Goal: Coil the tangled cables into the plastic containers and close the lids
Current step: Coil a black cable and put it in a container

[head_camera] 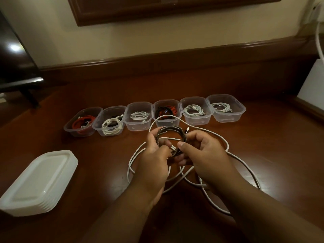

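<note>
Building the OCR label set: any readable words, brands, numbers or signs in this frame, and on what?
None readable.
Containers: clear plastic, no print visible.
Lid stack: plain white, no marks visible.
Cables: no markings visible on cords or plugs.
Wall frame: cropped, no text visible.

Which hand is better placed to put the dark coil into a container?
Probably the left hand: it grips the dark coil and is nearer the containers, though both hands hold it.

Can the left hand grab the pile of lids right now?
Probably not yet. The left hand is busy gripping the dark cable with the right hand. Bare table lies between it and the lids, so dropping the coil would free it.
</note>
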Motion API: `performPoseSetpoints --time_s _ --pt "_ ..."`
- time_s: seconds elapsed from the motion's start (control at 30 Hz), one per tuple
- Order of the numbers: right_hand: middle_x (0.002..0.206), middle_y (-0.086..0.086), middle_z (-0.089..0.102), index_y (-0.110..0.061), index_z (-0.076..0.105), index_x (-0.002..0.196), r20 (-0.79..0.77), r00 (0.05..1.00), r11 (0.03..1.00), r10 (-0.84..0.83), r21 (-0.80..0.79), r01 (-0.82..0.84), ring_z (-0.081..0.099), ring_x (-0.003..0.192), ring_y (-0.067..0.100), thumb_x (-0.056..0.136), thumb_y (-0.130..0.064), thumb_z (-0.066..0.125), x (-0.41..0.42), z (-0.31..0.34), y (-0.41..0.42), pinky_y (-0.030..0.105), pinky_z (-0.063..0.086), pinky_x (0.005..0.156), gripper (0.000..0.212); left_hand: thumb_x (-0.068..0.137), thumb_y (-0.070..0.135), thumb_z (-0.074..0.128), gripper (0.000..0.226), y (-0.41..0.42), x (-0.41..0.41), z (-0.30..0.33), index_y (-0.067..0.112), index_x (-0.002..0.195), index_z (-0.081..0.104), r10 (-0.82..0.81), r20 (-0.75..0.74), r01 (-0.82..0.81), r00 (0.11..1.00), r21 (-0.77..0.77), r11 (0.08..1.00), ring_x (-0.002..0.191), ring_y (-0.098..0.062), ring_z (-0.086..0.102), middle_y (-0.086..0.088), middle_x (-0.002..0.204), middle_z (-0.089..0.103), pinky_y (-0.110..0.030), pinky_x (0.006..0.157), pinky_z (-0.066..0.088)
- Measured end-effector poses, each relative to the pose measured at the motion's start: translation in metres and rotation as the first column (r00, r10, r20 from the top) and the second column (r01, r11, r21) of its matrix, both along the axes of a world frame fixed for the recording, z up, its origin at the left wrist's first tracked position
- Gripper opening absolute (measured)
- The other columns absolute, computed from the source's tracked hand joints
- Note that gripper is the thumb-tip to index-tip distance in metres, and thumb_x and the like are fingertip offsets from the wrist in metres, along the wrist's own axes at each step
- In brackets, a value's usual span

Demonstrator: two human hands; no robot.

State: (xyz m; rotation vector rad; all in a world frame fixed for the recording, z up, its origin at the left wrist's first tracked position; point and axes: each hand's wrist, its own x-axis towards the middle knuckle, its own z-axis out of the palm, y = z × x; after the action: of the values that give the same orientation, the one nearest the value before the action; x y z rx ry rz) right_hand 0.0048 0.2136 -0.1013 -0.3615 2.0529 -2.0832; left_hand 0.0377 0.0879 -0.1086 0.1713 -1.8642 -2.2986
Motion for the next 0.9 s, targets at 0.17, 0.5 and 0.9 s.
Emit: performPoseSetpoints --time_s 0.17,0.5,0.9 --pt "0.077 0.005 0.072 -0.016 0.064 0.093 -0.116 0.993 0.999 -0.024 0.028 0.027 0.071 0.068 0.017 0.092 -0.009 0.065 -0.001 -0.002 0.002 0.025 0.058 0.062 0.007 0.093 -0.004 0.037 0.058 -0.015 -0.001 0.006 0.039 0.127 0.053 -0.061 0.103 0.08 0.993 -0.191 0.978 0.102 -0.037 0.067 -0.015 0.109 0.066 -0.052 0.092 0.055" --pt "0.082 0.008 0.07 -0.015 0.064 0.091 -0.16 0.977 0.988 -0.141 -0.079 0.13 0.072 0.071 0.02 0.091 -0.005 0.064 -0.01 -0.002 0.008 0.033 0.06 0.065 0.01 0.094 -0.008 0.051 0.054 -0.013 0.003 0.011 0.03 0.132 0.052 -0.052 0.028 0.05 0.998 0.07 0.996 0.063 -0.016 0.064 -0.004 0.07 0.065 -0.024 0.057 0.054" --pt "0.09 0.014 0.066 -0.007 0.059 0.097 0.171 0.985 0.963 0.006 -0.268 0.041 0.068 0.062 0.017 0.096 -0.005 0.056 -0.017 0.005 0.011 0.025 0.055 0.057 0.003 0.101 0.001 0.039 0.04 -0.01 0.006 0.008 0.025 0.125 0.059 -0.099 0.027 0.101 0.995 -0.089 0.991 0.057 -0.011 0.045 0.002 0.062 0.05 -0.026 0.055 0.036"
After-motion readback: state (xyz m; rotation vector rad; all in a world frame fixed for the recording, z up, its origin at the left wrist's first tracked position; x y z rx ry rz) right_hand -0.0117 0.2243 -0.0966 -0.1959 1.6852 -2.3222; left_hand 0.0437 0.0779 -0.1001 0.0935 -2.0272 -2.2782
